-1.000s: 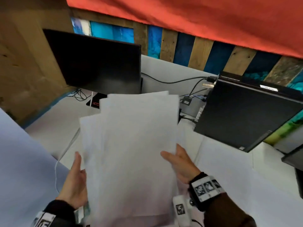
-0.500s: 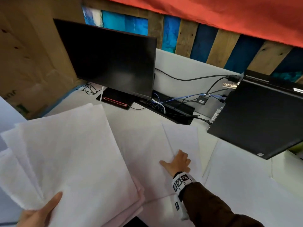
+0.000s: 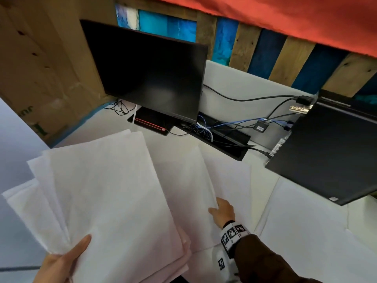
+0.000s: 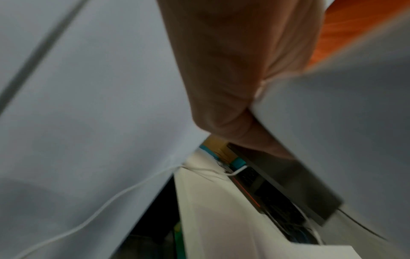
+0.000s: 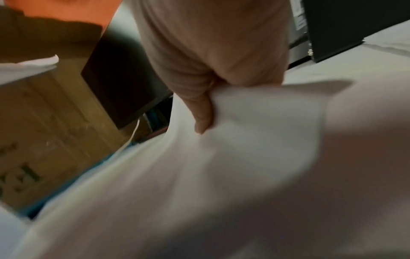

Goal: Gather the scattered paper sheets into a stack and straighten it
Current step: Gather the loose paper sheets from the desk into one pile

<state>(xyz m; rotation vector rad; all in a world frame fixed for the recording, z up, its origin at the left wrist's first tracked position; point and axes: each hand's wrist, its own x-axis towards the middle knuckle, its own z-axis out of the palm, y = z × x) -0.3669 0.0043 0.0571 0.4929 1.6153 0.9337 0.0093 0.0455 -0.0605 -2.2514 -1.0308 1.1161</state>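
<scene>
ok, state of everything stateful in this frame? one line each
left hand: grips the held sheets at their near corner
held sheets: lifted, fanned out, edges not aligned
right hand: pinches the edge of a loose sheet
loose sheet: on the desk, gripped edge lifting
far-right sheet: flat on the desk, untouched
monitor: screen dark
desktop PC: cables plugged in; power cannot be told

A dark monitor (image 3: pixel 151 72) stands beside a black computer case (image 3: pixel 330 152), cables (image 3: pixel 240 127) between.
</scene>
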